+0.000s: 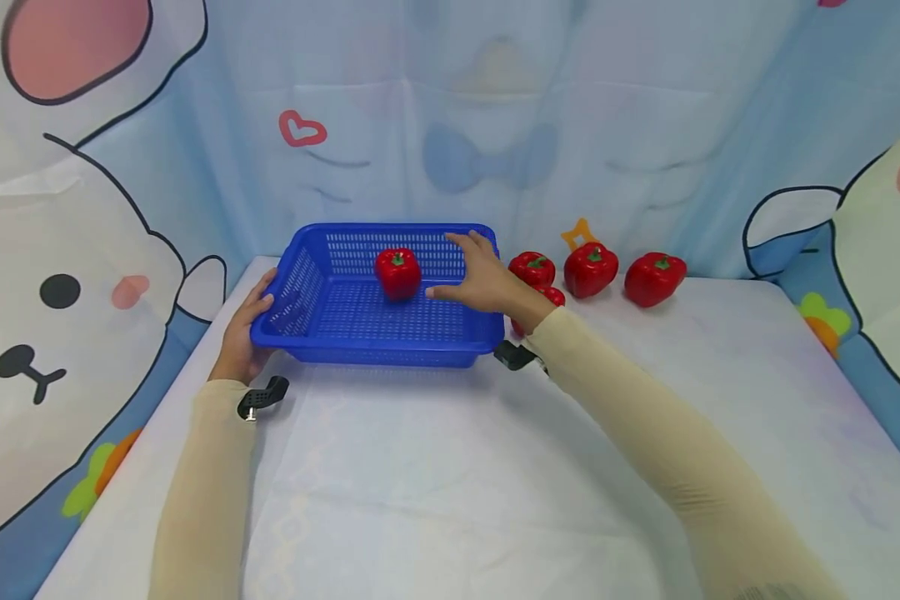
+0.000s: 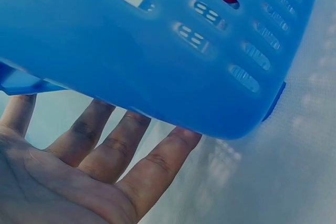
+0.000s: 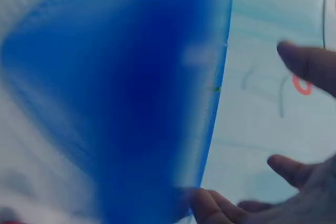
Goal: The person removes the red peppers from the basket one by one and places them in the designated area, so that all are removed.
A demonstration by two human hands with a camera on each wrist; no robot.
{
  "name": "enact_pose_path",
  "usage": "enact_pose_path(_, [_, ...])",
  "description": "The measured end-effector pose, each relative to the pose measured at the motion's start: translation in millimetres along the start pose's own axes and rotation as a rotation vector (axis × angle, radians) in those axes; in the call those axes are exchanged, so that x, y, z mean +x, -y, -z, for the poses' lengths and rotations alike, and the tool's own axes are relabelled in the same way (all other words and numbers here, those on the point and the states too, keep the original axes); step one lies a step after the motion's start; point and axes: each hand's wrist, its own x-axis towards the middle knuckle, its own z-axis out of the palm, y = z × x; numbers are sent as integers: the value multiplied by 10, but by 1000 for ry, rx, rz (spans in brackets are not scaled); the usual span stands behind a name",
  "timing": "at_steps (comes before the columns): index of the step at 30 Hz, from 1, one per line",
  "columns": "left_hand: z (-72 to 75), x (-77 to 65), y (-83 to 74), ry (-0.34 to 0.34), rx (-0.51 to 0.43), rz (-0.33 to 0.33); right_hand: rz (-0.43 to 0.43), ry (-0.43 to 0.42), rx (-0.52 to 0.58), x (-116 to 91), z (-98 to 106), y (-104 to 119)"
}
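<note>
A blue plastic basket (image 1: 375, 343) with slotted walls stands on the white-covered table. Inside it sits one red bell pepper (image 1: 398, 273) with a green stem. My left hand (image 1: 242, 329) is at the basket's left end; in the left wrist view its nearly straight fingers (image 2: 157, 163) touch the basket's edge, their tips partly hidden. Over the basket's right end hovers my right hand (image 1: 487, 279), thumb and fingers spread, holding nothing. The right wrist view has the basket's wall (image 3: 142, 87) blurred and close, with the spread fingers beside it.
Right of the basket, several more red bell peppers stand near the back edge, including a middle one (image 1: 591, 270) and a rightmost one (image 1: 655, 280). Another (image 1: 552, 296) is partly hidden by my right wrist. A printed curtain (image 1: 390, 108) hangs behind the table.
</note>
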Motion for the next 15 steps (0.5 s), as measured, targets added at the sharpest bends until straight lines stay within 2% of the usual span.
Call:
enact_pose_path(3, [-23, 4, 10, -10, 1, -4, 17, 104, -39, 124, -15, 103])
enact_pose_path(6, [-23, 10, -4, -19, 20, -3, 13, 172, -50, 229, -23, 219])
enact_pose_path(10, [-25, 23, -13, -35, 43, 7, 0, 198, -21, 336, -33, 331])
enact_pose_path(15, [-15, 17, -7, -50, 40, 12, -3, 192, 11, 538, -117, 375])
